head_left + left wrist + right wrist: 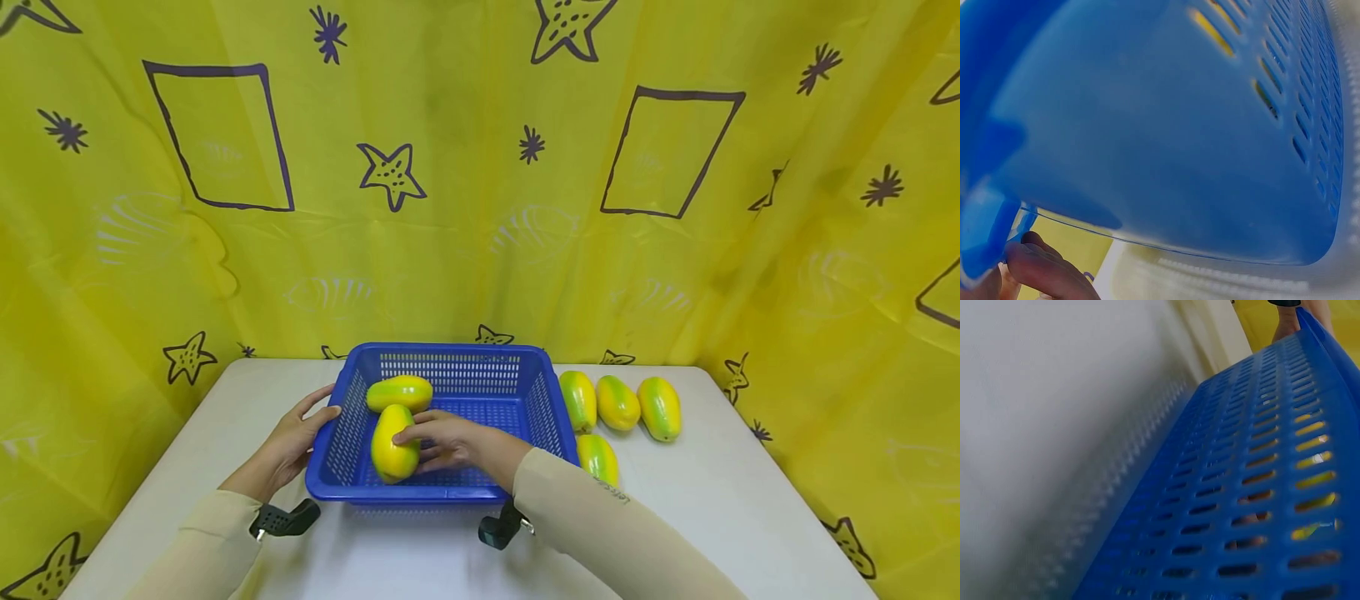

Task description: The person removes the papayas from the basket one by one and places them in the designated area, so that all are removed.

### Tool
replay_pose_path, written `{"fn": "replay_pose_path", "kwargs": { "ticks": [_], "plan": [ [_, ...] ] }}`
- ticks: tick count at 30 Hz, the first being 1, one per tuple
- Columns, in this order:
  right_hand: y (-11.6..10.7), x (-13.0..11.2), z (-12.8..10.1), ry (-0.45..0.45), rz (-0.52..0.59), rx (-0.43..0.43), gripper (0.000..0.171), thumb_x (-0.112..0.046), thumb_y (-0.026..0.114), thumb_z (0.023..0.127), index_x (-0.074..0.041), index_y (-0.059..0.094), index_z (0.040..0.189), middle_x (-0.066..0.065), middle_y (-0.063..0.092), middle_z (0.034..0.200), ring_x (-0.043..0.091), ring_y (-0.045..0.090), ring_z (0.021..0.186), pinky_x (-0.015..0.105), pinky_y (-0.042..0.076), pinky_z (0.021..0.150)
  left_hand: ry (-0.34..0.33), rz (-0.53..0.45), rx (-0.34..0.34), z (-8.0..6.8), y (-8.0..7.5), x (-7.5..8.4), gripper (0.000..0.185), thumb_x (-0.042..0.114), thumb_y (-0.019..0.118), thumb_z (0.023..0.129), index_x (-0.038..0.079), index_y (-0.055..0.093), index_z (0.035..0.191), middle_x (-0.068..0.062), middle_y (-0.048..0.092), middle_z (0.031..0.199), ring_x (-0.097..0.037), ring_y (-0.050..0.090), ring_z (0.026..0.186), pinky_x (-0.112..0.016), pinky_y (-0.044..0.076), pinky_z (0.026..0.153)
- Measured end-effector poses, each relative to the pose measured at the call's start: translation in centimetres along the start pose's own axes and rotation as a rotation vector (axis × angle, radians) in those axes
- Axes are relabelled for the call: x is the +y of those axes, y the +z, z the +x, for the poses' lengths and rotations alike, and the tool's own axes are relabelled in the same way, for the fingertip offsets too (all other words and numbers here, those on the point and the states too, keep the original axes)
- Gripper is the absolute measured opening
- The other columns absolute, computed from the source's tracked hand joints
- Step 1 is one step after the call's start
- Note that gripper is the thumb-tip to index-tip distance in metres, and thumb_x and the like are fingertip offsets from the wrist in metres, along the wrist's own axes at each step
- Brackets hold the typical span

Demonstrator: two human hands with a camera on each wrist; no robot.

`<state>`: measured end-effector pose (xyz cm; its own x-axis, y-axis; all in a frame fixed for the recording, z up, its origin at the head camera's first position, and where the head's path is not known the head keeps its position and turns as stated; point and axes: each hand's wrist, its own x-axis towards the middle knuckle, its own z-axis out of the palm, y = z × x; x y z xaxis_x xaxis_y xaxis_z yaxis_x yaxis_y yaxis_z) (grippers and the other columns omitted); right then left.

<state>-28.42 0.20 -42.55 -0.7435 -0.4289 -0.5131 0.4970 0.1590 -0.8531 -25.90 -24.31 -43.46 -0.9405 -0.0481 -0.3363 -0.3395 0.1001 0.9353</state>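
Note:
A blue plastic basket (442, 492) with slotted walls stands on the white table. My left hand (296, 433) grips its left rim, thumb over the edge; in the left wrist view the fingers (1047, 269) show by the rim. Inside the basket, my right hand (450, 440) holds a yellow-green papaya (392, 442) from its right side, thumb across the top. Another papaya (401, 392) lies just behind it, against the basket's left back part. Through the slots of the basket wall (1210, 487), the right wrist view gives only glimpses of yellow fruit and fingers.
Right of the basket several more papayas lie on the table (720, 500), among them one at the far right (660, 408) and one near the basket's front right corner (598, 458). A yellow patterned curtain (465, 250) hangs behind and beside the table.

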Motion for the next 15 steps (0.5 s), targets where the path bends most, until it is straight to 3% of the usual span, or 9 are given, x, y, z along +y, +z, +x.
{"fn": "replay_pose_path", "kwargs": {
  "ticks": [7, 15],
  "plan": [
    [-1.2, -0.2, -0.6, 0.011, -0.026, 0.016, 0.064, -0.013, 0.076, 0.082, -0.004, 0.046, 0.138, 0.019, 0.051, 0.128, 0.040, 0.056, 0.112, 0.052, 0.053, 0.094, 0.003, -0.007, 0.000, 0.0, 0.0, 0.0, 0.068, 0.031, 0.053, 0.101, 0.021, 0.018, 0.159, -0.015, 0.063, 0.120, -0.015, 0.068, 0.084, -0.037, 0.061, 0.074],
    [-2.2, -0.3, -2.0, 0.004, -0.041, 0.037, 0.067, -0.012, 0.075, 0.082, -0.004, 0.044, 0.141, 0.021, 0.050, 0.131, 0.041, 0.055, 0.117, 0.052, 0.052, 0.096, -0.003, 0.008, 0.006, -0.1, 0.1, 0.0, 0.067, 0.031, 0.052, 0.101, 0.022, 0.018, 0.159, -0.020, 0.059, 0.127, -0.014, 0.068, 0.085, -0.037, 0.061, 0.075]
  ]
}}
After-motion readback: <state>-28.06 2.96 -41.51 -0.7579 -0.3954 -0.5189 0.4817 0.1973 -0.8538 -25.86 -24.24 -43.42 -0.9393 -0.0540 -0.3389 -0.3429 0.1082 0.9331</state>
